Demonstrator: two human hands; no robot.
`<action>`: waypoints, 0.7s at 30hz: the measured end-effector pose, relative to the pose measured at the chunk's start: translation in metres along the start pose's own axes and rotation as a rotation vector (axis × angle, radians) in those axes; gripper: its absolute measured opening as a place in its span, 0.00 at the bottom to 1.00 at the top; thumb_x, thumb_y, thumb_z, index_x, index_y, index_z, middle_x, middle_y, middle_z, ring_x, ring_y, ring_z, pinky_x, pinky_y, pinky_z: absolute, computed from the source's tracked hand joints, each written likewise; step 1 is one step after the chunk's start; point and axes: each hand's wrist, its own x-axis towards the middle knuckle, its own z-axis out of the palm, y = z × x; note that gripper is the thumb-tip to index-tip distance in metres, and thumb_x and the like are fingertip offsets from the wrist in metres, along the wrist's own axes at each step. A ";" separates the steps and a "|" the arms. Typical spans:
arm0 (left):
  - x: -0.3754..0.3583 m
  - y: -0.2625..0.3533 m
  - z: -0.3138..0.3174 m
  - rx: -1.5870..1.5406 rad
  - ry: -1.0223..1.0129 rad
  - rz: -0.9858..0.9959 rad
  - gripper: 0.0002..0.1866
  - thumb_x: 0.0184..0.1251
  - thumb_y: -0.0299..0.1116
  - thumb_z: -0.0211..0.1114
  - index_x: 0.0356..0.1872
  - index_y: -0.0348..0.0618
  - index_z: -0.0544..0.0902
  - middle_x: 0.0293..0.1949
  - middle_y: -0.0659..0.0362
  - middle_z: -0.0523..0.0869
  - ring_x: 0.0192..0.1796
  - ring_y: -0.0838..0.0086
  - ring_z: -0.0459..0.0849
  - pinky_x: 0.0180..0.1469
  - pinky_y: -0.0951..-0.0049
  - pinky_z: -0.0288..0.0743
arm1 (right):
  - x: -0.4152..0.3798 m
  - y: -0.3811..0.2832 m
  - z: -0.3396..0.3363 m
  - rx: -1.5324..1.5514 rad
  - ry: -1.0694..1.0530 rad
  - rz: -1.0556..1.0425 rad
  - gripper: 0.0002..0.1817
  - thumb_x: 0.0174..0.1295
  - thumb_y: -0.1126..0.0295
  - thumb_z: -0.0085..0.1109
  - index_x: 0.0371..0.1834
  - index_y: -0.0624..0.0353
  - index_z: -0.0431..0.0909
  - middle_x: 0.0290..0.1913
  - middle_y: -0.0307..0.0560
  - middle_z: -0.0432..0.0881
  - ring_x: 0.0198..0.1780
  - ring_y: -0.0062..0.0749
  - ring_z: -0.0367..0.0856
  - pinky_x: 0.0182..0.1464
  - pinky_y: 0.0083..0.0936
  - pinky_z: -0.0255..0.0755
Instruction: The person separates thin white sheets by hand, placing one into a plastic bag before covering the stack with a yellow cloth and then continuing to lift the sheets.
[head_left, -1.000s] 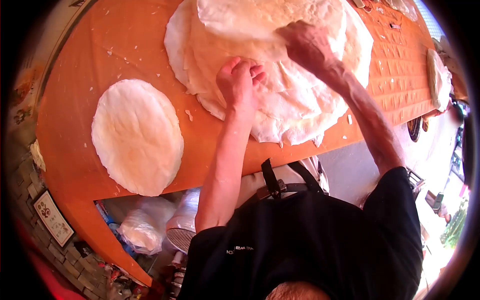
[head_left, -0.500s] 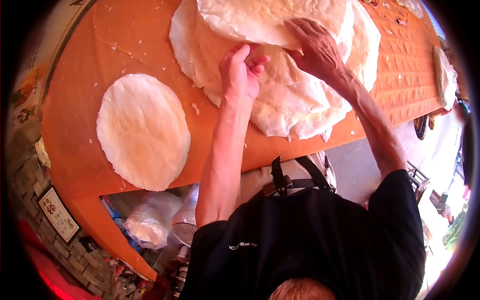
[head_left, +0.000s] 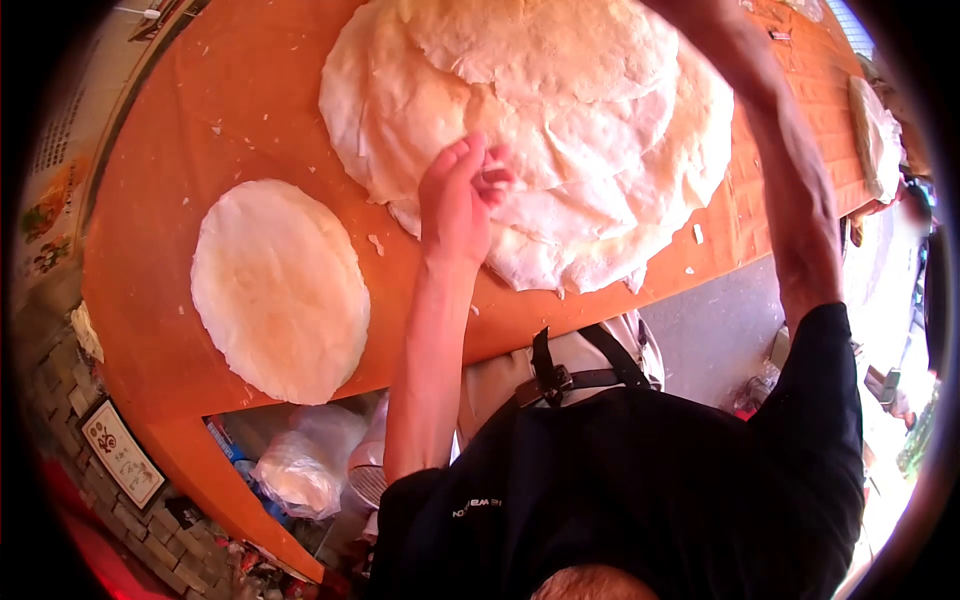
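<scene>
A large pile of overlapping flatbreads (head_left: pixel 560 150) lies on the orange-covered table (head_left: pixel 240 80). Above the pile's left part is my left hand (head_left: pixel 460 195), its fingers loosely curled and apart, with no bread visibly gripped. My right hand (head_left: pixel 685 12) reaches over the far edge of the pile at the top of the view; its fingers are out of frame, so whatever it holds is hidden. One oval flatbread (head_left: pixel 280 290) lies flat by itself on the left side of the table.
Plastic-wrapped goods (head_left: pixel 300 475) sit below the table's near edge. A pale plastic bag (head_left: pixel 875 140) lies at the table's far right. Small crumbs are scattered over the cover. A framed sign (head_left: pixel 122 453) stands at the lower left.
My right hand has moved up and away, mostly out of view. My left hand is lower, off the top bread's edge. The top flatbread's near edge, earlier raised by the hands, now lies on the pile.
</scene>
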 end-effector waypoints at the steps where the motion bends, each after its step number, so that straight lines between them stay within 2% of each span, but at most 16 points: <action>1: -0.012 -0.006 -0.003 0.042 0.035 -0.008 0.12 0.73 0.33 0.59 0.51 0.39 0.76 0.41 0.53 0.85 0.33 0.74 0.83 0.29 0.83 0.72 | 0.002 -0.001 -0.017 -0.010 0.083 -0.032 0.13 0.52 0.75 0.59 0.40 0.48 0.84 0.26 0.47 0.83 0.31 0.46 0.83 0.35 0.39 0.76; 3: -0.023 -0.017 -0.007 0.073 0.079 -0.014 0.14 0.72 0.32 0.59 0.53 0.37 0.75 0.41 0.53 0.85 0.35 0.73 0.84 0.30 0.82 0.73 | -0.010 -0.006 -0.027 -0.037 0.082 -0.026 0.12 0.52 0.75 0.59 0.39 0.48 0.84 0.25 0.47 0.82 0.30 0.47 0.83 0.34 0.40 0.76; 4: -0.025 -0.021 -0.010 0.057 0.095 -0.012 0.14 0.72 0.31 0.59 0.54 0.37 0.75 0.42 0.53 0.85 0.36 0.72 0.85 0.31 0.82 0.74 | -0.022 -0.009 -0.017 -0.039 -0.010 0.008 0.12 0.52 0.75 0.59 0.39 0.48 0.84 0.24 0.47 0.82 0.30 0.47 0.83 0.33 0.40 0.76; 6: -0.021 -0.021 -0.008 0.046 0.087 0.022 0.15 0.72 0.30 0.59 0.55 0.36 0.74 0.43 0.52 0.85 0.37 0.71 0.85 0.32 0.81 0.74 | -0.051 -0.021 0.023 0.112 -0.337 0.116 0.11 0.52 0.75 0.59 0.38 0.48 0.84 0.23 0.47 0.82 0.28 0.47 0.82 0.33 0.41 0.76; 8: -0.007 -0.012 0.003 0.064 0.041 0.068 0.16 0.72 0.29 0.58 0.57 0.35 0.73 0.44 0.51 0.85 0.39 0.69 0.86 0.33 0.80 0.75 | -0.068 -0.016 0.050 0.205 -0.484 0.022 0.11 0.52 0.76 0.57 0.37 0.50 0.84 0.24 0.49 0.82 0.29 0.44 0.83 0.30 0.41 0.74; 10: 0.012 0.000 0.017 0.084 0.054 0.104 0.17 0.71 0.27 0.57 0.58 0.33 0.72 0.43 0.52 0.84 0.38 0.67 0.86 0.35 0.77 0.76 | -0.069 -0.011 0.058 0.339 -0.586 0.250 0.12 0.51 0.77 0.56 0.37 0.52 0.84 0.24 0.50 0.82 0.31 0.46 0.83 0.33 0.42 0.74; 13: 0.036 0.006 0.025 0.095 0.056 0.069 0.18 0.71 0.27 0.57 0.59 0.33 0.71 0.41 0.53 0.83 0.39 0.66 0.86 0.36 0.75 0.77 | -0.013 0.029 0.040 -0.188 -0.393 -0.091 0.04 0.43 0.76 0.58 0.23 0.54 0.77 0.18 0.48 0.76 0.22 0.45 0.77 0.24 0.40 0.68; 14: 0.042 0.008 0.030 0.129 0.066 0.065 0.18 0.71 0.27 0.57 0.59 0.33 0.71 0.41 0.53 0.83 0.39 0.66 0.86 0.37 0.74 0.77 | -0.001 0.036 0.018 0.139 -0.022 -0.138 0.01 0.46 0.74 0.57 0.23 0.54 0.77 0.18 0.47 0.75 0.22 0.44 0.77 0.23 0.39 0.67; 16: 0.048 0.009 0.036 0.148 0.086 0.057 0.18 0.70 0.27 0.57 0.58 0.33 0.71 0.39 0.54 0.83 0.38 0.66 0.86 0.36 0.74 0.77 | 0.012 0.019 -0.021 0.024 0.063 -0.245 0.01 0.48 0.73 0.58 0.25 0.55 0.77 0.18 0.47 0.75 0.22 0.41 0.77 0.23 0.37 0.68; 17: 0.051 0.008 0.035 0.133 0.096 0.057 0.17 0.70 0.27 0.57 0.57 0.33 0.72 0.38 0.54 0.83 0.37 0.66 0.87 0.34 0.75 0.77 | -0.012 0.018 0.000 -0.679 -0.005 -0.387 0.01 0.51 0.72 0.57 0.25 0.55 0.77 0.20 0.47 0.75 0.22 0.40 0.75 0.24 0.34 0.68; 18: 0.054 0.008 0.034 0.120 0.106 0.055 0.16 0.69 0.26 0.57 0.56 0.34 0.72 0.37 0.54 0.83 0.36 0.66 0.87 0.33 0.76 0.78 | -0.036 0.017 0.022 -1.343 0.038 -0.613 0.04 0.54 0.70 0.56 0.25 0.55 0.77 0.21 0.47 0.75 0.21 0.39 0.73 0.25 0.31 0.67; 19: 0.058 0.009 0.034 0.118 0.104 0.049 0.14 0.69 0.26 0.57 0.54 0.34 0.73 0.36 0.54 0.83 0.34 0.67 0.87 0.31 0.77 0.77 | -0.055 0.012 0.046 -0.587 -0.184 -0.296 0.07 0.51 0.74 0.57 0.34 0.54 0.80 0.25 0.47 0.79 0.27 0.43 0.78 0.30 0.36 0.72; 20: 0.061 0.008 0.033 0.115 0.106 0.038 0.13 0.68 0.25 0.58 0.51 0.35 0.74 0.34 0.54 0.84 0.33 0.67 0.87 0.29 0.79 0.77 | -0.076 0.007 0.070 0.180 -0.367 0.027 0.18 0.47 0.78 0.57 0.43 0.52 0.83 0.28 0.47 0.82 0.33 0.46 0.82 0.36 0.41 0.76; 21: 0.064 0.008 0.031 0.112 0.109 0.026 0.11 0.67 0.25 0.58 0.49 0.35 0.75 0.33 0.54 0.84 0.31 0.68 0.87 0.26 0.80 0.76 | -0.092 0.001 0.081 0.184 -0.442 0.066 0.19 0.46 0.78 0.57 0.44 0.52 0.83 0.31 0.46 0.82 0.36 0.46 0.82 0.38 0.39 0.76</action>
